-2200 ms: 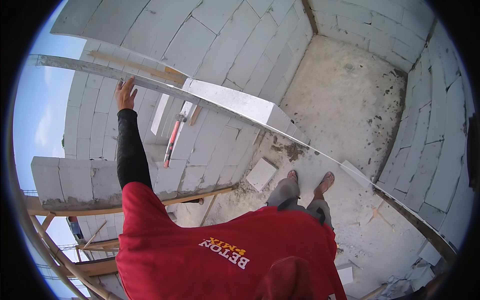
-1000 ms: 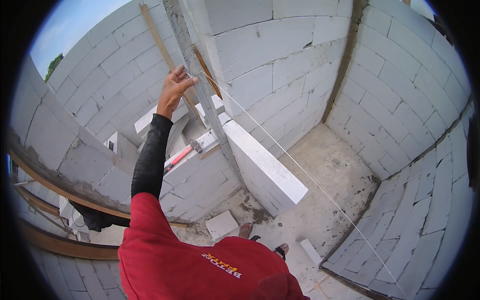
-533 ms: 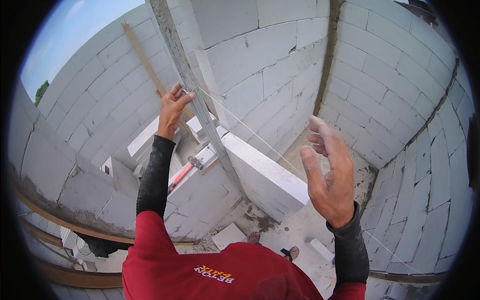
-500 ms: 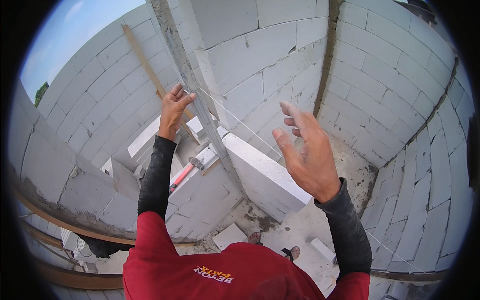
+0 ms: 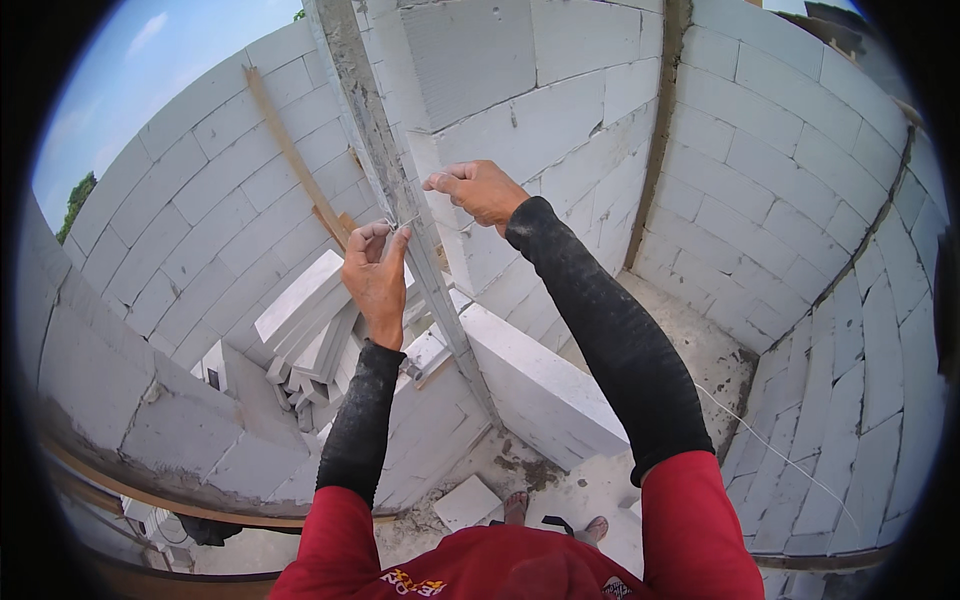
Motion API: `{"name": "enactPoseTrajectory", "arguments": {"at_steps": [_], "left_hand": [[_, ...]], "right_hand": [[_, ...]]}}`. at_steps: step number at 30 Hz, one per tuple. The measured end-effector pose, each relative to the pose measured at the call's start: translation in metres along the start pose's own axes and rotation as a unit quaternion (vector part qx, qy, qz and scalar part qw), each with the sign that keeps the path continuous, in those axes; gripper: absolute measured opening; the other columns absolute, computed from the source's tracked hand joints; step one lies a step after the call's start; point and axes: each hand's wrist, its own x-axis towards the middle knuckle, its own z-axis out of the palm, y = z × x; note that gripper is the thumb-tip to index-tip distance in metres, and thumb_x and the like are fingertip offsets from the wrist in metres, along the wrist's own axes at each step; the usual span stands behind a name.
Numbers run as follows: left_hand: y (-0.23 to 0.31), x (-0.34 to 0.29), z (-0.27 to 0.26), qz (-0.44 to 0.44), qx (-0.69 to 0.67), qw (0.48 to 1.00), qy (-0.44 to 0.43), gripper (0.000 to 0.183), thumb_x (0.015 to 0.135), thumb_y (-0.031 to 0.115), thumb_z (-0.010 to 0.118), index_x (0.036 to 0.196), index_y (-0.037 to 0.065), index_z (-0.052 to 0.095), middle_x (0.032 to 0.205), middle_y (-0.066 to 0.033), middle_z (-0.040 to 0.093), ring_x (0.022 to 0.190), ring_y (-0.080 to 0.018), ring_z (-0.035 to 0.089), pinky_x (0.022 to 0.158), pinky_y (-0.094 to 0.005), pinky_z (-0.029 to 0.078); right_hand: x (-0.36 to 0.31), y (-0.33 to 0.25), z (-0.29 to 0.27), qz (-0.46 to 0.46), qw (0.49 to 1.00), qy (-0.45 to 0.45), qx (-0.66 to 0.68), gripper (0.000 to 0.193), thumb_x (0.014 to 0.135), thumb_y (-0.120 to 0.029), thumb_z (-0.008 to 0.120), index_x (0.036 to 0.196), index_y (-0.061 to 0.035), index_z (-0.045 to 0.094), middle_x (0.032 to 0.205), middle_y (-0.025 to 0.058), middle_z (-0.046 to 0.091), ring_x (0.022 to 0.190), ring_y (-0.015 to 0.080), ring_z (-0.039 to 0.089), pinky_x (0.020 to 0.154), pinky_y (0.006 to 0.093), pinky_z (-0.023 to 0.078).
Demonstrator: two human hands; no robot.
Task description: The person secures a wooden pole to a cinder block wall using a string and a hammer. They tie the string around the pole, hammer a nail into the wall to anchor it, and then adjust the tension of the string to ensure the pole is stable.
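Note:
A thin white string (image 5: pixel 408 221) is at the edge of a grey upright post (image 5: pixel 352 85). My left hand (image 5: pixel 378 280) is against the post, thumb and fingertips pinched on the string. Just right of the post and a little higher, my right hand (image 5: pixel 484 193) has its thumb and forefinger pressed together; a faint length of string seems to run to them. Another stretch of the string (image 5: pixel 775 452) shows beyond my right forearm, hanging slack toward the lower right. Behind my left wrist, a hammer head (image 5: pixel 411 369) shows in part on a low block wall; its handle is hidden.
White block walls (image 5: pixel 760 150) stand around me. A low block wall (image 5: pixel 540 375) runs from the post toward the right. Stacked blocks (image 5: pixel 315 310) lie behind my left arm, and a wooden plank (image 5: pixel 290 145) leans there. A loose slab (image 5: pixel 467 503) lies on the floor near my feet.
My right hand has moved up and left to beside the post, and its spread fingers have closed into a pinch. My left hand stays at the post. The view has shifted slightly.

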Motion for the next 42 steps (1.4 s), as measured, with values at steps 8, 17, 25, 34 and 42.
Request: {"name": "enactPoseTrajectory", "arguments": {"at_steps": [8,17,25,34,42], "left_hand": [[-0.013,-0.011,0.018,-0.001,0.056,0.997,0.043,0.016,0.095,0.016,0.075,0.098,0.001,0.068,0.091,-0.0025,0.069,0.085,-0.0103,0.064,0.081,-0.024,0.051],[-0.008,0.004,0.001,-0.061,-0.086,0.994,0.005,0.022,0.1,0.024,0.071,0.103,0.003,0.065,0.107,-0.0071,0.07,0.091,-0.0111,0.064,0.085,-0.0271,0.053],[0.014,0.04,-0.021,-0.169,-0.211,0.959,-0.079,0.024,0.101,0.028,0.069,0.107,0.006,0.061,0.115,-0.0105,0.07,0.079,-0.0099,0.064,0.067,-0.0223,0.053],[0.028,0.098,-0.037,-0.194,-0.078,0.962,-0.175,0.02,0.1,0.027,0.07,0.1,0.007,0.065,0.087,0.0029,0.065,0.05,0.0021,0.034,0.041,-0.0165,0.024],[0.044,0.127,-0.041,-0.203,-0.026,0.945,-0.254,0.025,0.097,0.028,0.073,0.106,0.005,0.069,0.087,0.0026,0.066,0.052,0.0011,0.033,0.043,-0.0164,0.024]], "right_hand": [[0.038,0.026,0.015,-0.102,0.992,-0.005,-0.08,0.039,0.099,-0.035,0.064,0.116,-0.0014,0.075,0.085,0.0053,0.062,0.073,0.0135,0.053,0.068,0.0279,0.043],[0.048,0.012,0.011,-0.097,0.992,0.03,-0.075,0.036,0.097,-0.03,0.064,0.111,0.0,0.077,0.103,0.0161,0.076,0.098,0.0251,0.07,0.092,0.0334,0.051],[0.067,-0.005,0.008,-0.176,0.971,0.159,-0.04,0.035,0.09,-0.031,0.072,0.106,-0.001,0.078,0.102,0.0192,0.076,0.094,0.0316,0.072,0.088,0.0385,0.055],[0.015,-0.025,-0.021,-0.138,0.942,0.227,-0.204,0.03,0.088,-0.029,0.073,0.101,-0.0025,0.08,0.099,0.0195,0.077,0.095,0.0323,0.073,0.089,0.0386,0.055],[-0.055,-0.043,-0.013,-0.135,0.972,0.134,-0.135,0.034,0.091,-0.029,0.073,0.105,0.0024,0.078,0.099,0.0199,0.075,0.094,0.0286,0.071,0.088,0.0352,0.055]]}}
